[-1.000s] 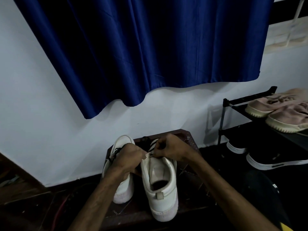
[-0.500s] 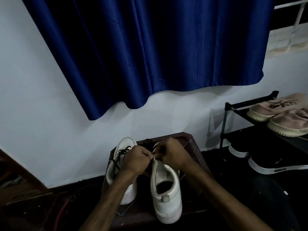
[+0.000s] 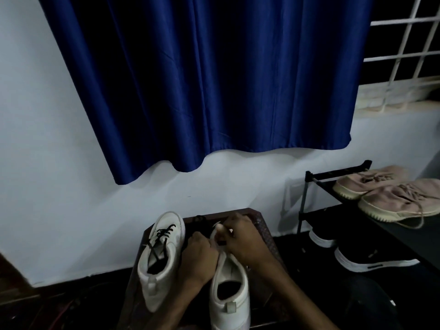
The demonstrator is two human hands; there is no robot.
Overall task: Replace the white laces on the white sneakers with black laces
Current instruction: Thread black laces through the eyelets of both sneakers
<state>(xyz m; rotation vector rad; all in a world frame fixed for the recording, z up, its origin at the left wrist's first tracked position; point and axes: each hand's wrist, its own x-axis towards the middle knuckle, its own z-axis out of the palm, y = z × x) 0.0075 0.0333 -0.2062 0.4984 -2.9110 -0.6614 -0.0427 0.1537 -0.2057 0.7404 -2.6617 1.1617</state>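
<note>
The left hand (image 3: 200,256) is curled into a fist against the near sneaker (image 3: 229,298), its knuckles pressed just left of the tongue. We cannot tell whether anything is pinched inside it. The right hand (image 3: 241,239) bends down over the same sneaker's front, its fingertips meeting the left hand's above the lacing (what they grip is hidden from us). This sneaker sits under and between both hands, heel toward us. It is white, with its dark opening and heel tab showing and its lacing covered. Just beside it to the left stands the other sneaker (image 3: 172,248), also white, with a black lace (image 3: 164,231) crossed through its eyelets. Both rest on a dark wooden stool (image 3: 263,228). Farther right we see a black shoe rack (image 3: 338,171) holding pink shoes (image 3: 390,198) above black shoes (image 3: 371,260). A blue curtain (image 3: 202,79) hangs on the wall.
</note>
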